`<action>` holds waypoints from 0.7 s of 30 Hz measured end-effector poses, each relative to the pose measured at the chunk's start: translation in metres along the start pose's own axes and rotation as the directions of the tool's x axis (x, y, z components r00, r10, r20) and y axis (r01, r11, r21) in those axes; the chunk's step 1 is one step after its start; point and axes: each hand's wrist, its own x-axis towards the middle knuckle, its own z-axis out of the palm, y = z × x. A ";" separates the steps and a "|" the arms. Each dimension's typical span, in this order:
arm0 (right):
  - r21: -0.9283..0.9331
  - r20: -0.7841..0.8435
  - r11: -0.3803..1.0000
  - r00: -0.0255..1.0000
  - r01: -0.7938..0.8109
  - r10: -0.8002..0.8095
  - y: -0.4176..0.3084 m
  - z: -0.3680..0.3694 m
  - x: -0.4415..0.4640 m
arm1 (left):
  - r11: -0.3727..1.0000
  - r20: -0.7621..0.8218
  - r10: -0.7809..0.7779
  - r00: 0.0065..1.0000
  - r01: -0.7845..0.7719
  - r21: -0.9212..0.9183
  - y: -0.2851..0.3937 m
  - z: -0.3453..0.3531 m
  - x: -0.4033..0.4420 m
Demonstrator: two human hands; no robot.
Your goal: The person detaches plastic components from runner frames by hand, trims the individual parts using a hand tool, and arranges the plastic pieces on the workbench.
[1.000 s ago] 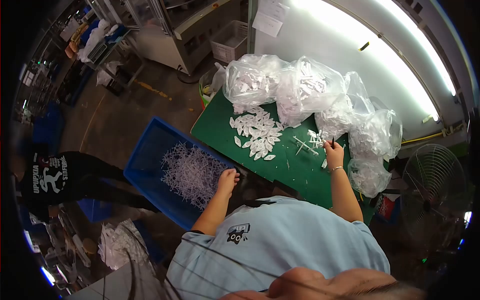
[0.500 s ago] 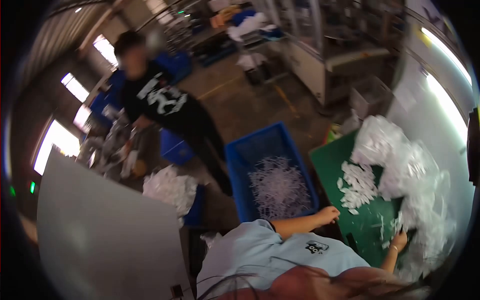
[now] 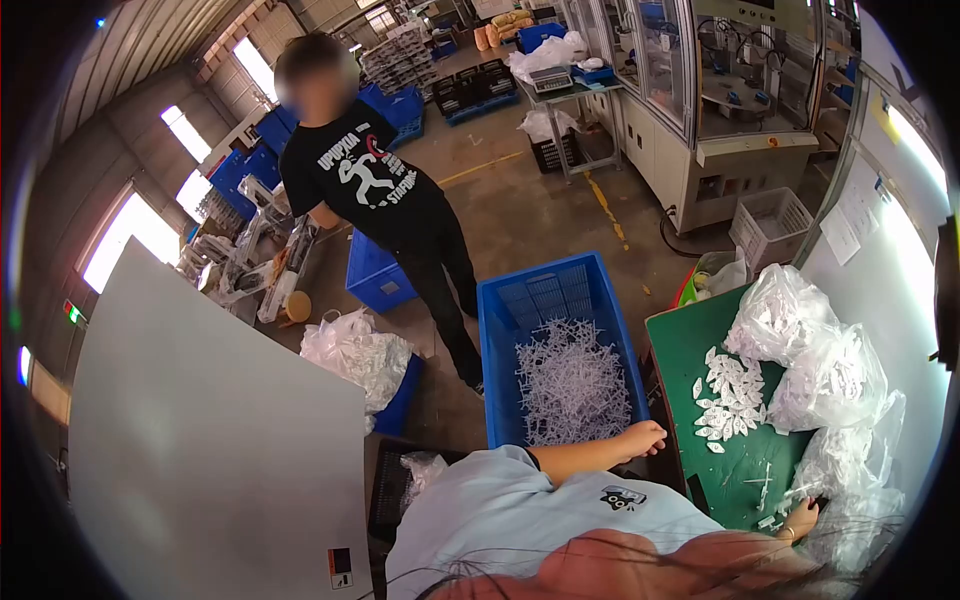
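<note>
My left hand point(image 3: 642, 440) is closed, fingers curled in, between the blue bin and the green table. Anything inside it is hidden. Near my left hand, a heap of thin white plastic sticks point(image 3: 570, 385) lies in the blue bin point(image 3: 500, 420). My right hand point(image 3: 802, 518) is at the front right of the green table point(image 3: 685, 350), fingers bent together beside small clear plastic pieces point(image 3: 768, 522). What it pinches is too small to make out. Farther back on the table lies a pile of small flat white parts point(image 3: 735, 395).
Filled clear plastic bags point(image 3: 825, 375) line the table's right side. A grey panel point(image 3: 220, 430) stands at my left. Beyond the bin stands a person in black point(image 3: 375, 190). A white bag point(image 3: 360, 355) sits in another blue bin. A machine point(image 3: 660, 150) stands behind.
The view has shifted and sharpened, so the surroundings sit lower and slightly right. My left hand stays closed beside the bin; my right hand remains by the small pieces, slightly lower in view.
</note>
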 end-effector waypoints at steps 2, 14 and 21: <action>0.044 0.018 0.999 1.000 0.011 -0.012 0.003 0.000 -0.002 | 1.000 0.019 -0.005 1.000 0.005 0.001 0.004 0.005 0.000; 0.700 0.305 0.573 0.904 -0.426 0.300 0.039 0.004 -0.002 | 0.998 0.053 0.035 0.998 -0.038 0.048 0.009 0.018 0.003; 0.770 0.303 0.491 0.911 -0.407 0.278 0.037 0.004 -0.007 | 0.997 0.036 0.023 0.999 -0.026 0.074 -0.002 0.029 -0.001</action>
